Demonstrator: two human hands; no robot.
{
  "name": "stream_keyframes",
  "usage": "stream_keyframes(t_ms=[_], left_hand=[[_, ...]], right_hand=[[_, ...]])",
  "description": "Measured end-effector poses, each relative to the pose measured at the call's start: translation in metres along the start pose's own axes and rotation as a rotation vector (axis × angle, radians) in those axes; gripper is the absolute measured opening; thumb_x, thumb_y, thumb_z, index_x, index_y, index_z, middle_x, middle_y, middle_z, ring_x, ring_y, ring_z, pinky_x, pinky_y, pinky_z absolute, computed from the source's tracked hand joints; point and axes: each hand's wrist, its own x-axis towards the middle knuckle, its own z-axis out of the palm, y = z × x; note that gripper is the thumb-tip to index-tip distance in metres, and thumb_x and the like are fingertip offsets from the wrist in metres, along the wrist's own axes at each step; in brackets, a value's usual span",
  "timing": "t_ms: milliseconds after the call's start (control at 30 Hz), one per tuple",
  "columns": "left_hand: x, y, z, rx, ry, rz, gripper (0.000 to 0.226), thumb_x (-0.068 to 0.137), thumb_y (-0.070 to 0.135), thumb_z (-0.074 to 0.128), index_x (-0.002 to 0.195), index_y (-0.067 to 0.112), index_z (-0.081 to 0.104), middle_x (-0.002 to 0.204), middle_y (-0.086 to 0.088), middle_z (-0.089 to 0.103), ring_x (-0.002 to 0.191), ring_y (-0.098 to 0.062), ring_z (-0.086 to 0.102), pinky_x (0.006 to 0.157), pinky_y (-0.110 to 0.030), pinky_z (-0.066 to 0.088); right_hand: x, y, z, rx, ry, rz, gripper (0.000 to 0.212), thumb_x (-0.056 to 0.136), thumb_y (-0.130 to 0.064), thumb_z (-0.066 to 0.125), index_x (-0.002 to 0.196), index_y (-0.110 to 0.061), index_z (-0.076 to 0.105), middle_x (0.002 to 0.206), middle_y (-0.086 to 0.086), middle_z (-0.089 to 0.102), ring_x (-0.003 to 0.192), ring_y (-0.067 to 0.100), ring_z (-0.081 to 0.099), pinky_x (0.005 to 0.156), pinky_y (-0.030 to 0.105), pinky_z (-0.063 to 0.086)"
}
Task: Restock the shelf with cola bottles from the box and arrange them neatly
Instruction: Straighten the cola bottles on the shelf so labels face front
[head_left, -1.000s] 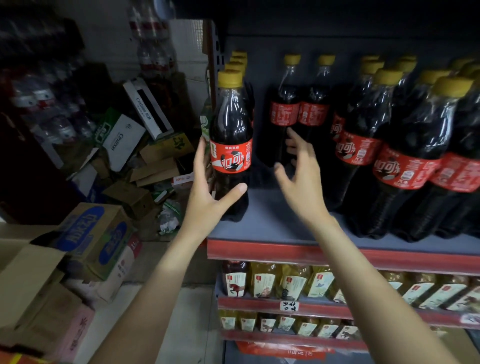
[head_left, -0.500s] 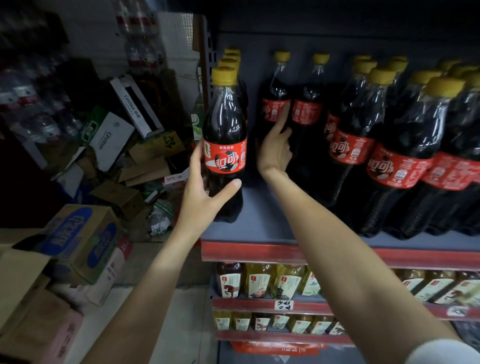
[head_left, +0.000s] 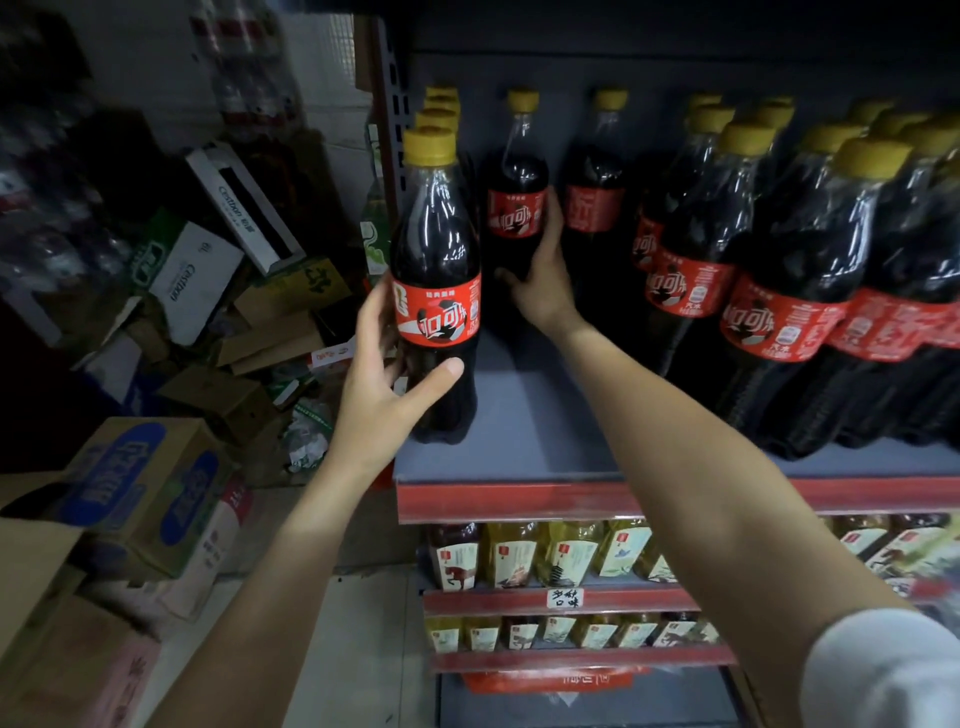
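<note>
My left hand (head_left: 382, 384) grips a cola bottle (head_left: 436, 275) with a yellow cap and red label, standing at the front left corner of the grey shelf (head_left: 530, 431). Several more bottles line up behind it. My right hand (head_left: 540, 280) reaches deep into the shelf and wraps around the lower body of a second cola bottle (head_left: 517, 197) near the back. A third bottle (head_left: 595, 197) stands just right of it. Rows of larger cola bottles (head_left: 789, 270) fill the shelf's right side.
The shelf's red front edge (head_left: 519, 501) runs below the bottles; lower shelves hold yellow tea bottles (head_left: 561, 553). On the floor at left lie cardboard boxes (head_left: 140, 493), flattened cartons (head_left: 244, 208) and scattered rubbish.
My right hand has reached from the shelf's middle to the back and closed around the rear bottle. My left hand keeps its hold on the front bottle.
</note>
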Motion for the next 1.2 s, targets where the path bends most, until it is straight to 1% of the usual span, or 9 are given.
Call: stream_keyframes(t_ms=[100,200,533,667,800,900,1000,1100,1200], left_hand=[[0.001,0.0,0.0,0.018,-0.001,-0.008,0.08,0.071,0.04,0.07,0.137,0.041,0.024,0.142,0.019,0.037,0.13,0.005,0.04,0.099,-0.009,0.037],[0.002,0.0,-0.001,0.033,0.0,-0.013,0.082,0.07,0.04,0.07,0.138,0.04,0.023,0.141,0.023,0.037,0.129,0.008,0.04,0.098,-0.009,0.037],[0.002,-0.001,-0.002,0.031,-0.009,-0.046,0.078,0.069,0.041,0.07,0.134,0.045,0.026,0.143,0.016,0.04,0.13,0.002,0.041,0.097,-0.012,0.04],[0.001,-0.002,-0.002,0.034,-0.005,-0.053,0.078,0.069,0.041,0.07,0.133,0.045,0.026,0.139,0.022,0.039,0.129,0.005,0.041,0.096,-0.011,0.039],[-0.001,0.0,0.0,0.069,0.003,-0.04,0.08,0.075,0.026,0.072,0.138,0.036,0.024,0.139,0.024,0.037,0.126,0.012,0.04,0.096,-0.007,0.038],[-0.011,0.011,0.009,0.123,0.167,0.104,0.073,0.081,0.018,0.067,0.141,0.025,0.025,0.145,0.009,0.036,0.134,-0.002,0.038,0.107,-0.022,0.037],[-0.028,0.026,0.027,0.18,0.409,0.492,0.043,0.087,0.015,0.055,0.127,0.017,0.041,0.128,-0.007,0.046,0.122,-0.023,0.047,0.101,-0.041,0.041],[-0.031,0.042,0.054,0.091,0.28,0.603,0.024,0.088,0.011,0.051,0.108,0.024,0.052,0.109,0.0,0.055,0.101,-0.023,0.056,0.088,-0.038,0.045],[-0.008,0.053,0.088,-0.117,-0.053,0.257,0.025,0.091,0.013,0.054,0.114,0.023,0.053,0.115,-0.001,0.059,0.111,-0.017,0.058,0.095,-0.027,0.044]], right_hand=[[0.004,-0.008,0.0,-0.069,-0.1,0.046,0.102,0.079,-0.004,0.067,0.153,-0.013,-0.003,0.151,0.02,0.032,0.137,0.033,0.037,0.111,0.051,0.034],[0.003,-0.018,-0.001,-0.336,-0.037,0.124,0.101,0.085,-0.022,0.07,0.153,-0.023,-0.004,0.145,0.021,0.036,0.125,0.042,0.047,0.099,0.049,0.042],[0.001,-0.023,0.006,-0.371,0.001,0.095,0.1,0.087,-0.022,0.068,0.153,-0.025,-0.007,0.141,0.02,0.043,0.118,0.042,0.054,0.094,0.048,0.044],[-0.002,-0.024,0.004,-0.374,-0.018,0.088,0.1,0.088,-0.02,0.066,0.153,-0.027,-0.009,0.142,0.019,0.041,0.119,0.042,0.054,0.093,0.049,0.044],[-0.012,-0.028,-0.002,-0.384,-0.035,0.063,0.092,0.09,-0.018,0.061,0.154,-0.024,-0.005,0.146,0.019,0.035,0.12,0.043,0.051,0.093,0.05,0.043],[-0.029,-0.038,-0.016,-0.415,-0.028,0.008,0.077,0.091,-0.018,0.06,0.153,-0.02,0.015,0.142,0.016,0.037,0.123,0.039,0.048,0.096,0.048,0.043],[-0.07,-0.045,-0.044,-0.272,0.106,-0.166,0.053,0.088,-0.011,0.06,0.139,-0.012,0.047,0.129,0.013,0.051,0.114,0.031,0.055,0.093,0.043,0.047],[-0.131,-0.047,-0.072,-0.099,0.297,-0.272,0.036,0.09,-0.004,0.055,0.126,-0.006,0.057,0.118,0.007,0.06,0.108,0.019,0.059,0.094,0.033,0.048],[-0.175,-0.031,-0.08,-0.104,0.415,-0.194,0.041,0.093,-0.004,0.052,0.134,-0.003,0.049,0.13,0.01,0.053,0.123,0.02,0.05,0.104,0.03,0.041]])
